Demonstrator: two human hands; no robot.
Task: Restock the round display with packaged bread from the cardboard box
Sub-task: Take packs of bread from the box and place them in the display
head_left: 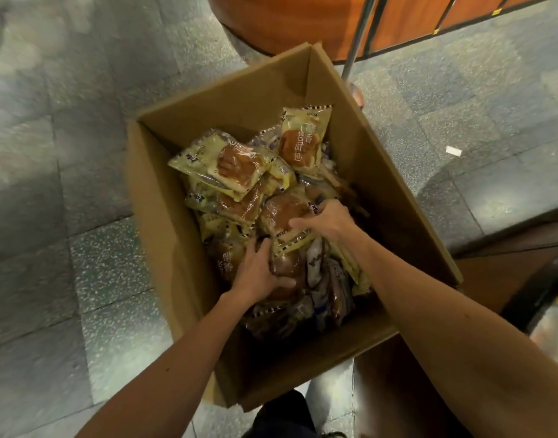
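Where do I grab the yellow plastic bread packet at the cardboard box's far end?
The yellow plastic bread packet leans on the pile, its flat checked seal free at the far edge. Pinch that seal from above; the near edge is buried among packets.

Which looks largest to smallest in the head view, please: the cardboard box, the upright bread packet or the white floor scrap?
1. cardboard box
2. upright bread packet
3. white floor scrap
Packet and scrap lie about equally far from the camera, so nearness does not blur the order.
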